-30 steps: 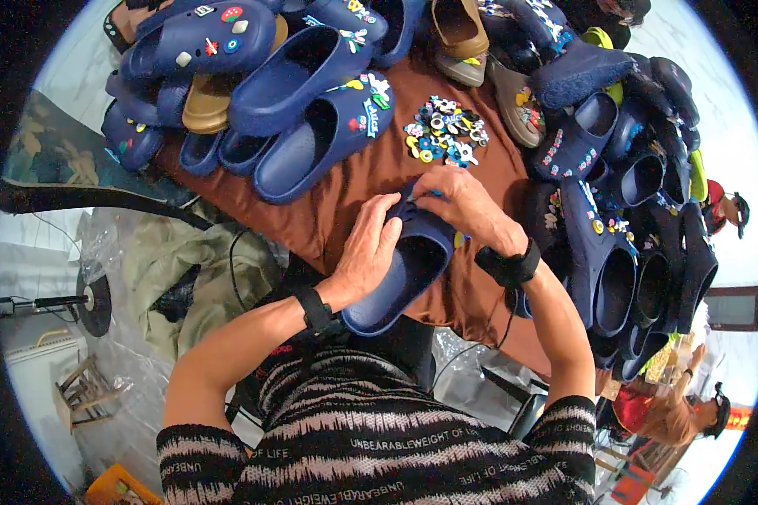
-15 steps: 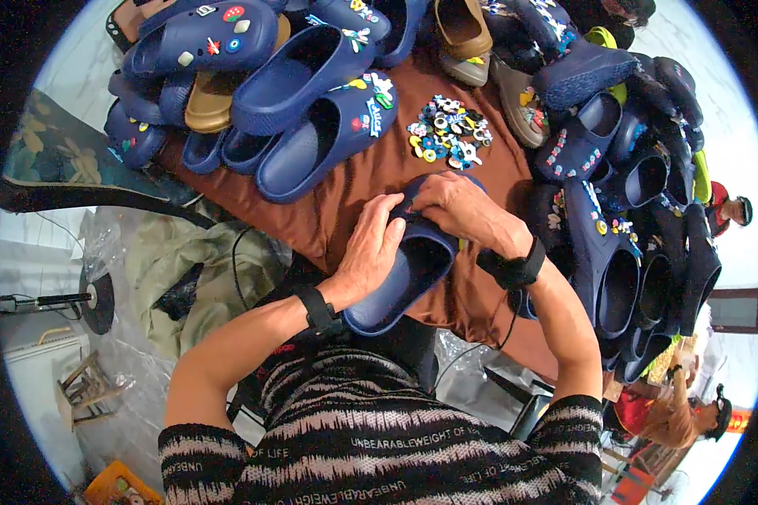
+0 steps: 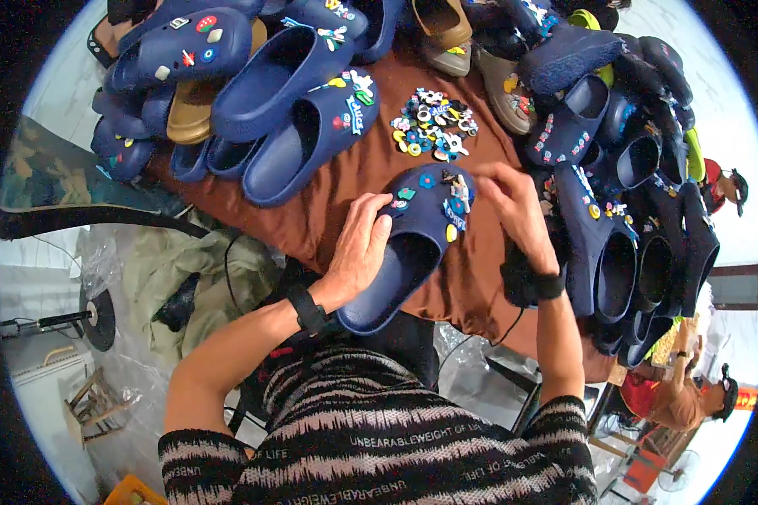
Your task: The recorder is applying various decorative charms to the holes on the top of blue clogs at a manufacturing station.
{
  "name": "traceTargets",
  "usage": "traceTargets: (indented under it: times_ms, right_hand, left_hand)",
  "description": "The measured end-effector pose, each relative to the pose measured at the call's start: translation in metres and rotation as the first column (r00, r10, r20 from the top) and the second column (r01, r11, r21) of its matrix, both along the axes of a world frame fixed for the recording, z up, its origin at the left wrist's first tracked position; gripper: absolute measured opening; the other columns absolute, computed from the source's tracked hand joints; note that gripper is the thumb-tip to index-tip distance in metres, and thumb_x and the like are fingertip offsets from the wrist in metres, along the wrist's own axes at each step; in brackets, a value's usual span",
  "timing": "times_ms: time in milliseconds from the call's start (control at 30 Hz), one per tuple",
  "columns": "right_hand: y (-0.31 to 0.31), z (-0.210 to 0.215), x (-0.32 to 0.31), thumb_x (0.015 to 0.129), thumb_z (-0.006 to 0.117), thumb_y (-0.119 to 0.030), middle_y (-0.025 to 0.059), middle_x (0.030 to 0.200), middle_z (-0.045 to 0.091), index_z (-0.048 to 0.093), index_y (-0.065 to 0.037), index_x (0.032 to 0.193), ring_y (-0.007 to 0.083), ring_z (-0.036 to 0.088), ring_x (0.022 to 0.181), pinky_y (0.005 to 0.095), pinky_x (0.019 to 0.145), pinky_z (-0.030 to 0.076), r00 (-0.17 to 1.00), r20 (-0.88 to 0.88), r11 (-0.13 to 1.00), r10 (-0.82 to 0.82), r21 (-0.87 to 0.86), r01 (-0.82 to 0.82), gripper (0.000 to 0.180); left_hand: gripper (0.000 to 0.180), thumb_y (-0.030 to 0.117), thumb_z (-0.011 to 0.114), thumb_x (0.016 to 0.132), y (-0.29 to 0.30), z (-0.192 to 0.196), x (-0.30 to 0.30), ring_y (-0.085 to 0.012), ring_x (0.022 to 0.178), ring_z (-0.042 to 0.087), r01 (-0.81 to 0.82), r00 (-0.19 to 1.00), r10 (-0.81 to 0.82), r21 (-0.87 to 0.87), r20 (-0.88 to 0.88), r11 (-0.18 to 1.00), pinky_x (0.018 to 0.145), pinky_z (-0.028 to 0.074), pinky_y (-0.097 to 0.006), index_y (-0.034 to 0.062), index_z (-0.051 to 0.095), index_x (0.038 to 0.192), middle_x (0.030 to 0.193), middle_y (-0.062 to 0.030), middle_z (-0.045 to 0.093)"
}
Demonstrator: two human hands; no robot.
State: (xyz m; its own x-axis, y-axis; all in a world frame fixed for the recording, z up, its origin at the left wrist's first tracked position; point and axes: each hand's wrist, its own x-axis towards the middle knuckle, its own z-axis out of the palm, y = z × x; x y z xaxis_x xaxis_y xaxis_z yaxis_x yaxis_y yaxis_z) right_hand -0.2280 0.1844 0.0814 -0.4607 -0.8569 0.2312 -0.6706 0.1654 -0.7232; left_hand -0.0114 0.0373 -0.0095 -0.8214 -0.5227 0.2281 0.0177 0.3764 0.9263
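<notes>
- Left hand [image 3: 362, 248]: clamped on the side of a smooth navy clog [image 3: 417, 222].
- Right hand [image 3: 514, 206]: fingers curved, apart; rounded toe just leftward.
- Beyond both: small charms [image 3: 434, 124] heaped on satiny brown cloth [image 3: 312, 223].

Bright, diffuse light overall. Near-white washout along white wall [image 3: 707, 97] at right. Soft sheen on folds of brown cloth [image 3: 312, 215]; glints on clear plastic sheeting [image 3: 139, 370]. Deeper shade inside navy clog [image 3: 398, 261]. Slight blur at right hand [image 3: 518, 215]. Strong fisheye bowing toward rim, bluish fringe, speckled black corners.
</notes>
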Motion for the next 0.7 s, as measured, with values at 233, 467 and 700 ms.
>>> traceTargets:
  times_ms: [233, 467, 700]
  right_hand:
    - [0.039, -0.029, 0.057, 0.094, 0.068, -0.006, 0.0062, 0.092, 0.069, 0.07, 0.002, 0.104, 0.0147, 0.064, 0.086, 0.0288, 0.079, 0.051, 0.96, 0.253, 0.992, -0.116, 0.079, 0.099, 0.013]
    - [0.033, -0.033, 0.054, 0.093, 0.069, -0.007, 0.0086, 0.092, 0.068, 0.069, 0.001, 0.1, 0.0181, 0.065, 0.089, 0.0317, 0.081, 0.052, 0.988, 0.147, 0.992, -0.049, 0.125, 0.03, 0.01]
    - [0.028, -0.019, 0.044, 0.094, 0.067, -0.01, 0.008, 0.091, 0.071, 0.07, -0.001, 0.106, 0.0167, 0.064, 0.08, 0.0318, 0.076, 0.052, 0.937, 0.343, 0.987, -0.061, 0.158, 0.006, 0.016]
  left_hand:
    - [0.037, 0.025, 0.042, 0.107, 0.0, -0.003, 0.0, -0.0378, 0.131, 0.046, -0.001, 1.0, 0.001, -0.046, -0.009, 0.999, 0.111, 0.036, -0.043, 0.0016, 0.049, 0.136, 0.136, -0.0206, 0.048]
    - [0.037, 0.023, 0.042, 0.107, 0.0, -0.001, 0.0, -0.0374, 0.131, 0.046, -0.006, 1.0, 0.006, -0.05, -0.008, 0.999, 0.111, 0.036, -0.043, 0.0014, 0.049, 0.136, 0.136, -0.0206, 0.047]
    - [0.036, 0.022, 0.043, 0.106, 0.001, -0.002, 0.0, -0.0374, 0.131, 0.046, -0.019, 1.0, 0.019, -0.052, -0.002, 0.998, 0.111, 0.037, -0.043, 0.002, 0.049, 0.135, 0.135, -0.0205, 0.048]
